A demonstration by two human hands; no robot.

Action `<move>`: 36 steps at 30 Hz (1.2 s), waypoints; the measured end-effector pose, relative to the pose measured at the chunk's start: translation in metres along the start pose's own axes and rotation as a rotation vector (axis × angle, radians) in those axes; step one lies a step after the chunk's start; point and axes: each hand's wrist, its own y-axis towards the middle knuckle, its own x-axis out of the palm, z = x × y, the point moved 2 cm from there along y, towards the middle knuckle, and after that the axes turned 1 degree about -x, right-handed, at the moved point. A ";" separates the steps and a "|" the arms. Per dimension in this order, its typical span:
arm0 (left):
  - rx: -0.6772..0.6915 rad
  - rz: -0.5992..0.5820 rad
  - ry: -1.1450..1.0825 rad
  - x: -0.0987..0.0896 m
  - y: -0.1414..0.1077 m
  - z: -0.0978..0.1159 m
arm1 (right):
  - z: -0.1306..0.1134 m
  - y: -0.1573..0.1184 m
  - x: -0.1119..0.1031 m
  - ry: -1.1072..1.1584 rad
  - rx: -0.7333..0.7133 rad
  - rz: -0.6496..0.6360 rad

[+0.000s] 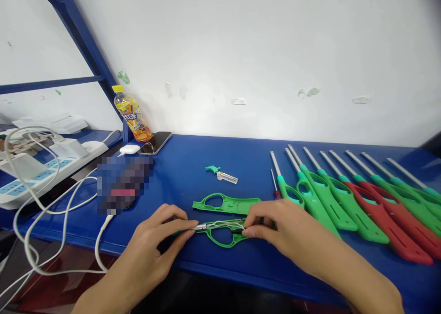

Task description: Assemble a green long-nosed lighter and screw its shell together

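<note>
Near the table's front edge lies an opened green lighter half (pixel 223 241), with thin wires (pixel 225 224) running along it. My left hand (pixel 161 238) pinches the metal tube (pixel 199 227) at its left end. Over the right part, my right hand (pixel 267 219) has thumb and finger closed at a small black part (pixel 237 231) by the wires; the fingers hide just what they grip. Behind it rests the other green casing half (pixel 225 205), its right end covered by my right hand. Farther back are a teal trigger (pixel 212 169) and a clear plastic piece (pixel 227 178).
Several long-tube lighters, green (pixel 327 203) and red (pixel 389 226), lie in a row at right, beside a screwdriver (pixel 276 192). At left are a drink bottle (pixel 132 116), a phone (pixel 155 143), a power strip (pixel 44 174) and looping white cables (pixel 65 271).
</note>
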 end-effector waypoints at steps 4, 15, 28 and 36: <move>0.026 0.022 0.006 0.000 0.000 0.000 | 0.001 0.000 0.001 0.002 -0.001 0.000; 0.039 -0.023 0.017 -0.002 0.000 0.001 | -0.003 -0.002 -0.001 -0.006 0.016 -0.010; 0.104 -0.012 0.098 -0.005 0.003 0.010 | -0.003 -0.002 -0.001 0.001 0.013 -0.021; 0.062 -0.071 0.168 -0.003 0.004 0.011 | -0.004 -0.003 0.000 -0.005 0.027 -0.032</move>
